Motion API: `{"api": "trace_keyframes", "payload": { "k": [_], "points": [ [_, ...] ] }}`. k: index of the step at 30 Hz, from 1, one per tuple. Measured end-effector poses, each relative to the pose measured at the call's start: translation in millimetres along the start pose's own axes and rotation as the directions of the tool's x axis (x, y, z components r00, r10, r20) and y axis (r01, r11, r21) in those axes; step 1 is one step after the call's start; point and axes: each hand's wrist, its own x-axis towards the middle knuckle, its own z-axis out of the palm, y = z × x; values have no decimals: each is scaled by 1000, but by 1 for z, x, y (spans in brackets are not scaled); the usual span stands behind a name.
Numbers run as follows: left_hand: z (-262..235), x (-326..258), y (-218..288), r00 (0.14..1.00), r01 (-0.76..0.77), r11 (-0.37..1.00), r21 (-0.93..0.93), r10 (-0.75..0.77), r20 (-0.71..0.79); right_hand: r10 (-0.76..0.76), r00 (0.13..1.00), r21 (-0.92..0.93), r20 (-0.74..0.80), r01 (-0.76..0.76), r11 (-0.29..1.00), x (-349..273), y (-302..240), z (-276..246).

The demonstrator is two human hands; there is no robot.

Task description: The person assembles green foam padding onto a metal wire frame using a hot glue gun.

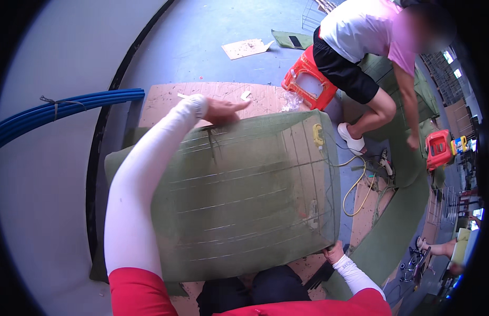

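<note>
In front of me stands a box-shaped wire frame covered in green mesh, and its thin wires show through the cloth. My left hand reaches over its far edge, blurred, with the fingers stretched out to the right and nothing visible in them. Dark strands hang on the mesh just below that hand. My right hand is closed on the frame's near right corner. Through the mesh at the right end a yellow object shows, perhaps a power socket.
Flattened cardboard lies beneath the frame. Blue pipes lean at the left wall. A co-worker bends over green mesh beside a red stool. A yellow cable and a hand tool lie at right.
</note>
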Motion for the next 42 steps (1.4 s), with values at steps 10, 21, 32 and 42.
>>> {"api": "trace_keyframes", "payload": {
  "k": [10,21,32,42],
  "points": [
    [15,59,28,906,-323,946,37,321,-276,-1,1000,48,-31,2,999,1,4,15],
    [65,42,36,682,-164,952,259,300,-667,-34,999,25,30,33,999,-7,11,17],
    [89,48,41,464,10,954,300,261,-846,151,987,124,49,-155,980,-2,-14,5],
    [99,63,57,405,-29,972,235,226,-886,507,827,-41,242,-513,857,11,-6,-125]
  ]
}}
